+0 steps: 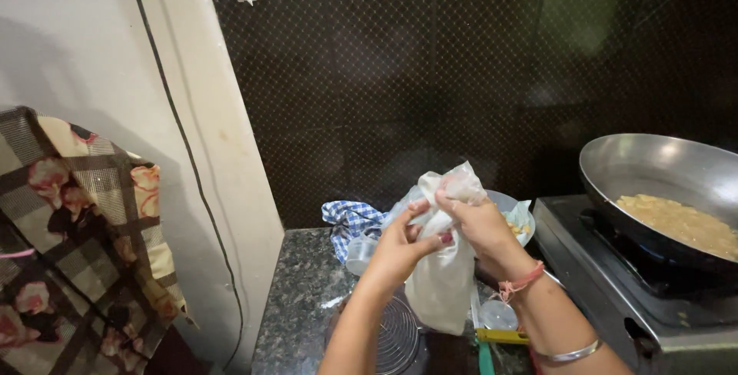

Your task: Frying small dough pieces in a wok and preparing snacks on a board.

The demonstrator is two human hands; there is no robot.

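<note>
Forearms enter from the bottom edge of the head view, above a round wire rack (pixel 397 336) and a yellow-and-green handled tool (pixel 496 338) lying on the speckled stone worktop (pixel 296 298). Left hand (pixel 400 246) curled closed, fingers pinching the upper part of a white plastic bag (pixel 444 267). Right hand (pixel 478 225) also closed, gripping the bunched neck of the same bag from the other side (a pink thread and a metal bangle ride on that arm). Bag hangs between the hands, clear of the worktop, its lower end just over the rack.

Behind the hands: a blue checked cloth (pixel 350 221) and a pale bowl (pixel 513 217) with yellowish pieces in it, partly hidden. To the right, close by, a steel stove (pixel 607 283) carrying a wide metal pan (pixel 653 183) of pale yellow food; its rim stands near the right arm. To the left, open worktop runs to a cream wall (pixel 231 152) with a black cable (pixel 184 144) and a hanging floral fabric (pixel 77 229). Dark tiled wall (pixel 384 75) closes the back.
</note>
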